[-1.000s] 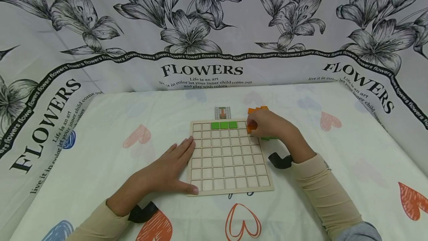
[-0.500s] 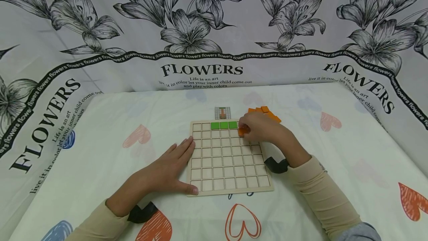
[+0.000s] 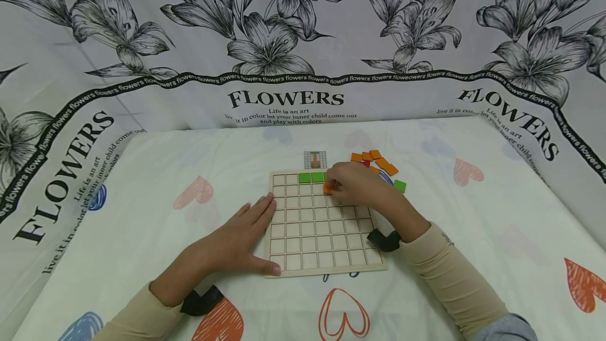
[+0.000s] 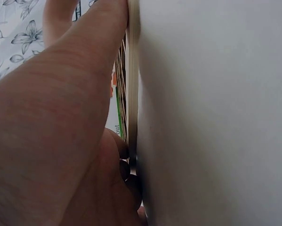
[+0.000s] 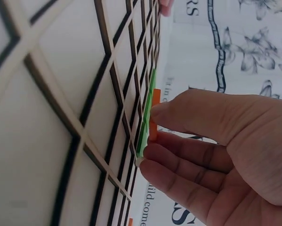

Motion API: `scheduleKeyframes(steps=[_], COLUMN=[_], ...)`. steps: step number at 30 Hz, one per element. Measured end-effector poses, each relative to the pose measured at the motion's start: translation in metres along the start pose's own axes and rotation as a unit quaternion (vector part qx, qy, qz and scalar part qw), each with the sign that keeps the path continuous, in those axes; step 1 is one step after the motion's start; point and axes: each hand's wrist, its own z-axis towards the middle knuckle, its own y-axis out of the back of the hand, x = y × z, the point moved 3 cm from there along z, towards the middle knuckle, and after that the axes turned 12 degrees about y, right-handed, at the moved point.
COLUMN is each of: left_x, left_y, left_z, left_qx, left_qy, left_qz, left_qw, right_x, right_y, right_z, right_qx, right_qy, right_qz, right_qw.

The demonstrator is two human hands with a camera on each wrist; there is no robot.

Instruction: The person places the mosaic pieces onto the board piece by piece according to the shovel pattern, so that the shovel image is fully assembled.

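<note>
A wooden grid board [image 3: 307,246] lies on the heart-print cloth, with green square tiles [image 3: 311,177] side by side in its far row. My left hand [image 3: 236,243] rests along the board's left edge, fingers straight and thumb at the near left corner; in the left wrist view the palm lies by the board's side [image 4: 133,94]. Over the second row, my right hand [image 3: 357,186] pinches an orange square tile [image 3: 327,189]. The right wrist view shows that tile [image 5: 156,99] between thumb and fingers, close to the green tiles [image 5: 145,125].
Loose orange tiles [image 3: 386,166] lie beyond the board's far right corner, with a red tile [image 3: 366,164] among them. A single green tile [image 3: 400,187] lies nearer. Behind the board is a small picture card [image 3: 314,160] with a grid pattern.
My right hand has moved left from beside the far right corner to the board's second row, carrying the orange tile. The loose tiles it covered now show. My left hand has stayed put.
</note>
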Motion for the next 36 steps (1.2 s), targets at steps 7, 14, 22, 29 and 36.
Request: scheduleKeyframes(steps=[7,14,22,29,36], left_x=[-0.0001,-0.0008,-0.0012,-0.0014,-0.0016], left_y=[-0.0007,0.0001,-0.0002,-0.0004,0.0002], left_z=[0.0009,0.0006,0.0005,-0.0002,-0.0008], left_qx=[0.002,0.002,0.003,0.001,-0.001], left_qy=[0.005,0.004,0.004,0.005,0.003], left_qz=[0.001,0.001,0.001,-0.002,-0.003], left_qw=[1.0,1.0,1.0,1.0,1.0], right_x=[0.0028,0.0049,0.0046,0.0009,0.0019], right_y=[-0.006,-0.0095,-0.0093,-0.0085,-0.0103], right_z=[0.0035,0.0041,0.0024,-0.0006,0.0008], right_qx=[-0.028,-0.041,-0.036,-0.002,0.014], right_qy=[0.011,0.012,0.003,-0.029,-0.025], right_qz=[-0.008,-0.022,-0.03,-0.043,-0.025], right_qw=[1.0,0.999,0.999,0.999,0.999])
